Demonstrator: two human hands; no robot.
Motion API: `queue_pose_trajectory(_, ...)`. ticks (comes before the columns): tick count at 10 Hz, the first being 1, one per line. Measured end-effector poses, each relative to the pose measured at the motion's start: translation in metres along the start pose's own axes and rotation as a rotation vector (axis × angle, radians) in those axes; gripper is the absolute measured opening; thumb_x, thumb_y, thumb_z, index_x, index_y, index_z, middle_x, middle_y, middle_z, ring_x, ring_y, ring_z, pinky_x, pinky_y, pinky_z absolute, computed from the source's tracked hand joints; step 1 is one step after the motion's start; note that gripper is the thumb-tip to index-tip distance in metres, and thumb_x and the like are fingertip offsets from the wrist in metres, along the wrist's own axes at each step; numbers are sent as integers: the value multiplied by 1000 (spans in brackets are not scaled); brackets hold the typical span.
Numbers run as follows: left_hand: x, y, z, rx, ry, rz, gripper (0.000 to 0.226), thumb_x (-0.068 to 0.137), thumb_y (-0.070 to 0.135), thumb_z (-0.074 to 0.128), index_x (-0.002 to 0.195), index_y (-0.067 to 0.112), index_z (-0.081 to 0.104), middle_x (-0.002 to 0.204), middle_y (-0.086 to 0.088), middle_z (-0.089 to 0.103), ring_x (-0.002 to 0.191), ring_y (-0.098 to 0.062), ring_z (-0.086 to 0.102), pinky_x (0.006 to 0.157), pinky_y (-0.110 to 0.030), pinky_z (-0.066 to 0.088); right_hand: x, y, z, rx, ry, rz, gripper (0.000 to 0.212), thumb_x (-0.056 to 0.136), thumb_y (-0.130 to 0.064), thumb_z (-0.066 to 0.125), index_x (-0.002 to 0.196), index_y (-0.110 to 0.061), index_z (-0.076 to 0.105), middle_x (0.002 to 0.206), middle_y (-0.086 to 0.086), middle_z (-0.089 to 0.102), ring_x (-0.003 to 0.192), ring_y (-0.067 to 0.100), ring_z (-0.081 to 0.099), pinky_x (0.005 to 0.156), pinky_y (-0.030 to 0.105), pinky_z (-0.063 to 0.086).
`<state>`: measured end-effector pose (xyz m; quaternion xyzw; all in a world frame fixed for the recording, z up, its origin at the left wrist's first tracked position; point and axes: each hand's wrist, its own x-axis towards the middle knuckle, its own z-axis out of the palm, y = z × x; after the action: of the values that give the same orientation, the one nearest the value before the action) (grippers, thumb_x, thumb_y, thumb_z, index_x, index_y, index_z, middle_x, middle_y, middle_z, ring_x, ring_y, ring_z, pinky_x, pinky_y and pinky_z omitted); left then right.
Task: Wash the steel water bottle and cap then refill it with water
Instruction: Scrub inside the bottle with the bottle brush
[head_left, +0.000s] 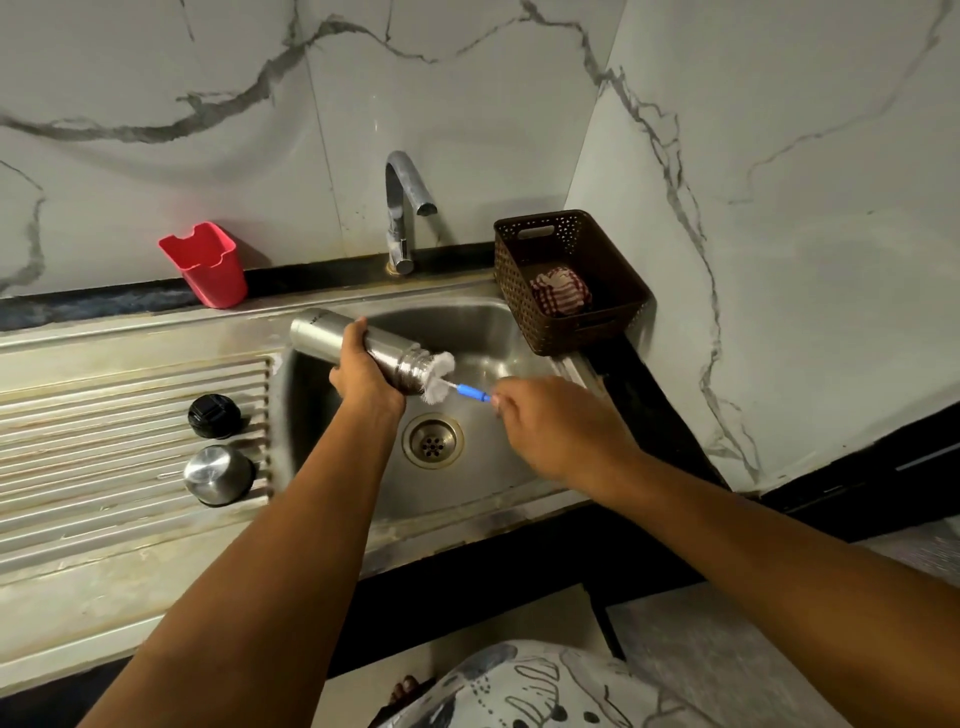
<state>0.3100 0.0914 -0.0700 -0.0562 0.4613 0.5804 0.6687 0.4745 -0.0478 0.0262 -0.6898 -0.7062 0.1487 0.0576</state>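
My left hand (363, 376) grips the steel water bottle (317, 335) around its middle and holds it nearly level over the sink (483, 327), mouth pointing right. A bottle brush (440, 375) with white bristles and a blue handle sits at the bottle's mouth. My right hand (550, 426) pinches the end of that handle. On the ribbed drainboard (104, 415) to the left lie a black inner cap (214, 415) and a steel outer cap (218, 474), side by side.
The tap (402, 208) stands behind the sink with no water running. A red plastic holder (208, 265) stands at the back left. A brown perforated basket (569, 280) holding a checked cloth sits on the sink's right rim. The drain (432, 441) is below the hands.
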Motion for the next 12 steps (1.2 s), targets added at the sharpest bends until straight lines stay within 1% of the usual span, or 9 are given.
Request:
queue_pose_trajectory(1,-5,-5,0,2,-77,-42,74,75,34,88,135,11,51,121,-19,71,91,-36,77,66,-49,63,12,2,-11,1036,-400,567,30,108,-28,46,102,-13,72,59,-7,43,43,5,31,37,19,25)
queue_pose_trajectory(2,-5,-5,3,11,-90,-25,75,75,34,88,135,12,49,122,-19,70,95,-37,76,67,-50,63,9,-2,-13,997,-357,553,27,108,-27,45,104,-11,68,62,-3,47,42,6,34,38,19,23)
queue_pose_trajectory(3,-3,-3,6,-9,-33,9,75,78,31,87,139,13,46,119,-20,70,94,-39,76,66,-53,64,0,-1,6,-264,76,0,11,102,-22,58,110,-16,63,85,3,68,62,18,61,50,29,34)
queue_pose_trajectory(4,-3,-5,6,-30,22,24,73,80,30,86,138,11,46,116,-21,71,85,-38,78,62,-52,64,-4,-4,9,-603,319,-150,9,89,-19,73,97,-17,69,78,2,67,57,20,61,48,27,27)
queue_pose_trajectory(7,-9,-11,-3,66,-88,-6,88,66,35,92,139,12,48,125,-21,69,96,-38,76,69,-50,63,13,11,4,1139,-460,638,28,107,-29,50,96,-11,69,57,-5,43,41,5,29,36,17,19)
queue_pose_trajectory(9,-6,-10,4,10,62,46,75,83,28,85,142,17,40,117,-19,67,93,-38,76,76,-59,64,3,-7,16,-586,224,-79,18,99,-19,56,115,-16,63,93,4,67,75,24,64,57,33,33)
queue_pose_trajectory(10,-7,-15,1,-6,54,25,77,81,30,86,142,15,43,117,-19,69,91,-37,77,75,-56,65,1,-2,23,-587,295,-117,15,94,-21,60,104,-20,70,76,-1,64,58,18,59,50,28,26)
queue_pose_trajectory(11,-7,-16,-3,14,9,2,79,76,33,88,140,14,47,118,-18,72,90,-36,78,71,-54,65,9,11,25,-52,38,58,22,105,-31,50,93,-22,66,68,-5,57,55,19,54,49,27,33)
queue_pose_trajectory(12,-13,-16,-5,47,-95,-49,82,71,37,90,138,12,51,120,-16,72,92,-33,77,71,-48,63,15,15,11,1033,-451,627,28,105,-35,52,92,-16,68,62,-6,43,46,8,31,41,20,24)
